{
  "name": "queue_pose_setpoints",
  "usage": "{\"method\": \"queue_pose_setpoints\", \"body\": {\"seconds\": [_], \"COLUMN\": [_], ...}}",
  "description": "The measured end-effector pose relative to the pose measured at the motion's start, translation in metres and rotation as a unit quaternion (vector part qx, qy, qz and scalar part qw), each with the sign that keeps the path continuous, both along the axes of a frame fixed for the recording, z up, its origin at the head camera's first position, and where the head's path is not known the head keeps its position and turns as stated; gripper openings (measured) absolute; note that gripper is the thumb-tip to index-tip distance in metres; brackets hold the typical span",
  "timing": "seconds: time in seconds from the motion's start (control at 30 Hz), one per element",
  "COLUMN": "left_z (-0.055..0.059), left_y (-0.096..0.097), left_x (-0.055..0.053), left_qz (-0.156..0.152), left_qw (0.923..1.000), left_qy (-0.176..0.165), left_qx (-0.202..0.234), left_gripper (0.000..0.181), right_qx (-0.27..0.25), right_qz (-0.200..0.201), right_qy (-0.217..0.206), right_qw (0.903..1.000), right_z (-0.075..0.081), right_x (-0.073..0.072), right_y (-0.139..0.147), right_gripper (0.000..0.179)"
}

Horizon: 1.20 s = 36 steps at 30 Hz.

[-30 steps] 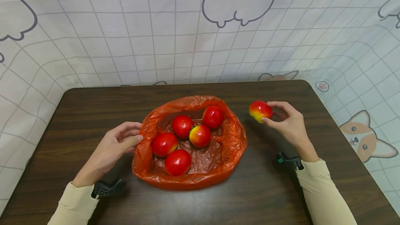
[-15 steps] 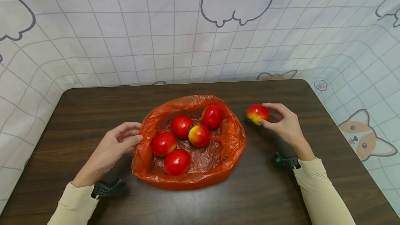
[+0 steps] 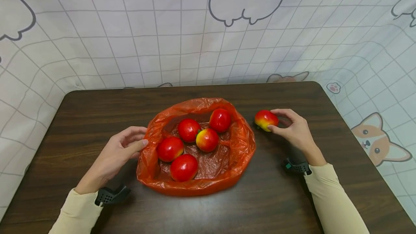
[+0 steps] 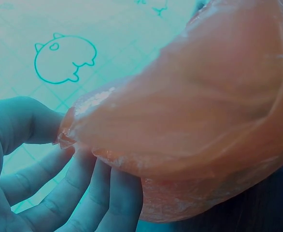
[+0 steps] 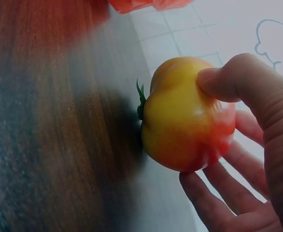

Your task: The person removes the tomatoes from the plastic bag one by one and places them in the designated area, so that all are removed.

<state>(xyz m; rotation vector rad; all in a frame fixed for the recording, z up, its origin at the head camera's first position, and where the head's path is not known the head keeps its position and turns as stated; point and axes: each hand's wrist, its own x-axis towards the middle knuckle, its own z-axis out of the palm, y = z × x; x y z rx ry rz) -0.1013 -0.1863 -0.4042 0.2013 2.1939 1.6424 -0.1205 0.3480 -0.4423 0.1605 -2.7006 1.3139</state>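
An orange-red plastic bag (image 3: pixel 198 189) stands with its mouth spread wide on the dark wooden table (image 3: pixel 269 201). Inside lie several shiny red tomatoes (image 3: pixel 183 168), and one of them (image 3: pixel 207 140) shows a large yellow patch. My left hand (image 3: pixel 118 152) pinches the bag's left rim between thumb and fingers; the thin film (image 4: pixel 190 101) fills much of the left wrist view. To the right of the bag, my right hand (image 3: pixel 295 129) holds a red-and-yellow tomato (image 5: pixel 187 116) by its sides. Its green stem end (image 5: pixel 141 104) points down at the tabletop, close over the wood.
A white gridded cloth (image 3: pixel 182 31) with cartoon corgi prints hangs behind the table and along its sides. Black straps with small devices sit on both wrists, the left device (image 3: pixel 112 194) beside the bag. The table's back edge (image 3: pixel 195 86) runs behind the bag.
My right hand has moved slightly left and down with the tomato, closer to the tabletop. My left hand and the bag keep their places.
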Motion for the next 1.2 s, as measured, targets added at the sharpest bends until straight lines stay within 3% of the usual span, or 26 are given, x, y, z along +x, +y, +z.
{"method": "queue_pose_setpoints", "body": {"seconds": [0.63, 1.03, 1.2], "left_z": [-0.002, -0.004, -0.003], "left_y": [0.0, -0.003, -0.002], "left_x": [-0.001, -0.001, -0.002], "left_qz": [0.0, 0.002, -0.001], "left_qw": [1.0, 1.0, 0.9999], "left_qy": [0.001, 0.0, -0.003], "left_qx": [-0.004, 0.007, 0.016], "left_gripper": [0.049, 0.048, 0.048], "right_qx": [0.008, 0.019, 0.017], "right_qz": [0.003, -0.023, -0.043], "right_qy": [0.003, 0.0, 0.018], "right_qw": [1.0, 0.9996, 0.9988], "right_z": [-0.001, 0.012, 0.019], "right_x": [-0.001, 0.002, 0.002], "right_y": [-0.002, -0.005, -0.008], "right_gripper": [0.049, 0.048, 0.046]}}
